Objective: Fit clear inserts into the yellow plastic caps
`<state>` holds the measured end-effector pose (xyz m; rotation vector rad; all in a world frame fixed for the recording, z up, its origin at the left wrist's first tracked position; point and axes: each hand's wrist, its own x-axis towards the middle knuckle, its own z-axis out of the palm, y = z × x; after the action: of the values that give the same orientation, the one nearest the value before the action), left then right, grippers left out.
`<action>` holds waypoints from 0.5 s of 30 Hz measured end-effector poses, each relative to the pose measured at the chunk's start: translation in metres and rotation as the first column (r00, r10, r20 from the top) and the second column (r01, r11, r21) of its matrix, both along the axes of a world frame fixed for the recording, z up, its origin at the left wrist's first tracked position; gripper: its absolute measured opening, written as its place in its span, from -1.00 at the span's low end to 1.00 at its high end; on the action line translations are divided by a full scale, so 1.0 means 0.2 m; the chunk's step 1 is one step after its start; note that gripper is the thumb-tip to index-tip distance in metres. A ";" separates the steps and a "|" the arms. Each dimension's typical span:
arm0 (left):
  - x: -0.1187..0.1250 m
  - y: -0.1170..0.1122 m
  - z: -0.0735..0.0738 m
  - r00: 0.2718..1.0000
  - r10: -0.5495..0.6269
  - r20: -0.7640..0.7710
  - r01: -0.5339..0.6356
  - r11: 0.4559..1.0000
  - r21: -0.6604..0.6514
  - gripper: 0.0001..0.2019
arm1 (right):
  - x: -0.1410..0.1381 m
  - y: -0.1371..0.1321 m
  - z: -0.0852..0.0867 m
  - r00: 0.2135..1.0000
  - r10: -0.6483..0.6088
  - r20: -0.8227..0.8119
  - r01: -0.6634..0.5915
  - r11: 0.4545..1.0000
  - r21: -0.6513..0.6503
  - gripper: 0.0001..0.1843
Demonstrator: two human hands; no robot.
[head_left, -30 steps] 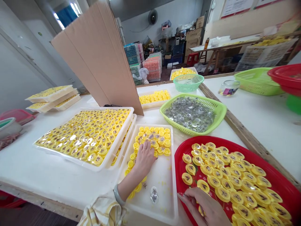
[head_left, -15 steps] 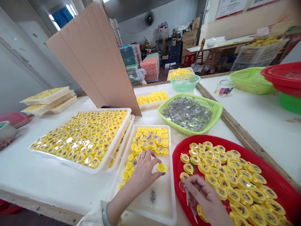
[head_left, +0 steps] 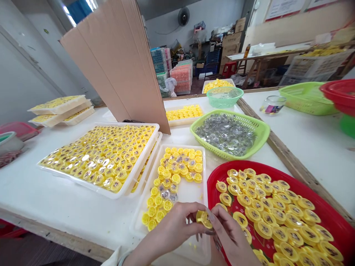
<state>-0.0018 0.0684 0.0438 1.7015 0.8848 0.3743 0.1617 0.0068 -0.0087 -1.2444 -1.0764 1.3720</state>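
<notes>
Both hands meet at the bottom centre over the near end of a white tray (head_left: 191,192). My left hand (head_left: 173,231) pinches a small yellow cap (head_left: 203,218) between thumb and fingers. My right hand (head_left: 231,238) touches the same cap with its fingertips closed on it. The white tray holds several yellow caps at its far and left parts. To the right lies a red tray (head_left: 327,207) covered with several yellow caps with dark centres.
A green basket (head_left: 262,129) of clear shiny pieces stands behind the red tray. A full white tray (head_left: 130,184) of yellow caps sits at left, with a leaning cardboard sheet (head_left: 116,62) behind it. More stacked trays (head_left: 59,111) and baskets (head_left: 306,98) stand farther off.
My left hand lifted a yellow cap off the white tray and drew it back toward me. My right hand came left off the red tray to meet it at the cap.
</notes>
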 end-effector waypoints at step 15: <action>0.04 -0.17 -0.14 0.997 0.072 0.010 -0.071 0.961 0.268 -0.60 | -0.04 -0.04 0.05 0.994 -0.044 -0.100 0.036 0.996 -0.080 -0.63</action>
<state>0.0067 0.0347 0.0161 1.9205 0.9300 0.5641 0.1538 -0.0006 0.0004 -1.2324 -0.9310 1.4423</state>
